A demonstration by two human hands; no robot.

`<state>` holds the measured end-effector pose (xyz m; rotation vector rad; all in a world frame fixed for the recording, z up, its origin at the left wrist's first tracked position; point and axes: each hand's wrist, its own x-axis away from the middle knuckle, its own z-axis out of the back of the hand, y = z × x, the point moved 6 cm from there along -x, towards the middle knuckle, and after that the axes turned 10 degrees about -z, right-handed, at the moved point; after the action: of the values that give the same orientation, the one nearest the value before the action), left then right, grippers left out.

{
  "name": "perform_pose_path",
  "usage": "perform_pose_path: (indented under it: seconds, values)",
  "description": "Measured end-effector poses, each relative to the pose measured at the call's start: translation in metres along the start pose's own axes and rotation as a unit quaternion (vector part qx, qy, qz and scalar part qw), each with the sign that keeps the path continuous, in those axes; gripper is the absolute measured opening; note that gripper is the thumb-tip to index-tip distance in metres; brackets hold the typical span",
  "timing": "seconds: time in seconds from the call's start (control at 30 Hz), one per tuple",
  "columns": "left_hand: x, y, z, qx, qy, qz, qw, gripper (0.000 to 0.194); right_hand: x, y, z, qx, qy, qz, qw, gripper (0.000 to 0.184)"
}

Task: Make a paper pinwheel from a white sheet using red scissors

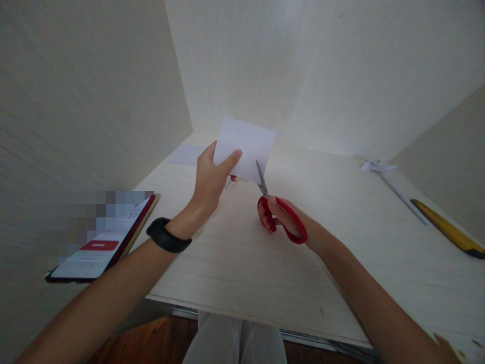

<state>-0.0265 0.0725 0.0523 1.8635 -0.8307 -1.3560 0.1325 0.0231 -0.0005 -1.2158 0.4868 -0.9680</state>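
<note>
White paper (pixel 248 141), pinched firmly in the left hand (pixel 212 174). At the paper's lower right edge, red scissors (pixel 264 191), blades parted, handles held by the curled right hand (pixel 285 215).

Dim, soft light; stretched edges

Scissors (pixel 280 215): glossy red plastic handles, smooth metal blades. Sheet (pixel 248 146): matt white paper. Wristband (pixel 168 235): smooth black. Tabletop (pixel 235 263): pale, wood-grained. Floor (pixel 151 341): glossy reddish-brown wood.

The paper (pixel 250 144) seems above the desk (pixel 235 253), between the walls (pixel 242 65).
</note>
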Motion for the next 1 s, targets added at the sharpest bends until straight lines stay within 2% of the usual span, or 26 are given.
perform_pose_path:
  seconds: [0.3, 0.5, 1.0]
  values:
    - [-0.001, 0.001, 0.000, 0.000, 0.002, -0.002, 1.000, 0.013, -0.004, 0.006, 0.001, -0.019, -0.007, 0.001, 1.000, 0.060]
    - [-0.001, -0.001, 0.000, -0.005, -0.001, -0.008, 1.000, 0.013, 0.000, 0.001, 0.000, -0.029, -0.003, -0.002, 1.000, 0.058]
    - [0.000, -0.007, 0.000, -0.005, -0.018, 0.039, 0.999, 0.014, 0.001, -0.003, 0.004, -0.046, -0.002, -0.016, 0.999, 0.062]
